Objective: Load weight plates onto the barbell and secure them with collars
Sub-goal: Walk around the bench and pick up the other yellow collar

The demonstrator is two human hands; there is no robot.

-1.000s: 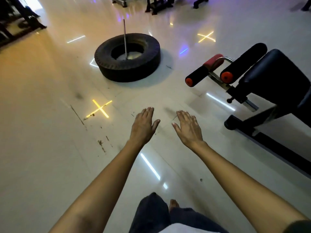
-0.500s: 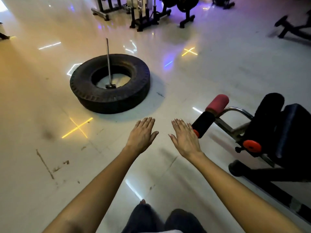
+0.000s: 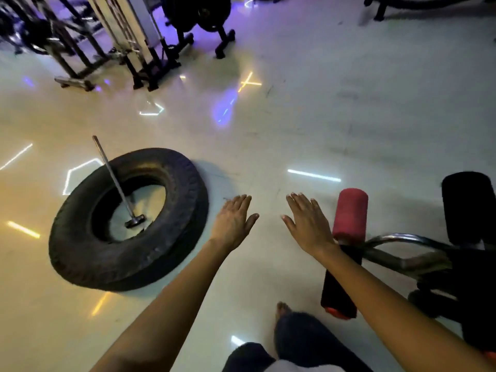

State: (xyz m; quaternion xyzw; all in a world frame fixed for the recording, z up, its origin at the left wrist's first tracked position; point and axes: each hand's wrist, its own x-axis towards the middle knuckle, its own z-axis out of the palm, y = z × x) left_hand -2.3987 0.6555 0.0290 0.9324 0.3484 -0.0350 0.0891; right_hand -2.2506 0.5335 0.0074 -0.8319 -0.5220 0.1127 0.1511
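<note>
Well ahead, plates (image 3: 200, 12) on a rack; both hands' fingers (image 3: 243, 204) flat, empty.

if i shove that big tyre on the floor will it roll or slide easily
Probably neither. The tyre lies flat on its side, so rolling looks unlikely. Its thick rubber suggests weight and grip on the floor. The sledgehammer standing inside could topple.

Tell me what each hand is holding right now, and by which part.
Nothing. The left hand and right hand are both open, palms down, empty.
</note>
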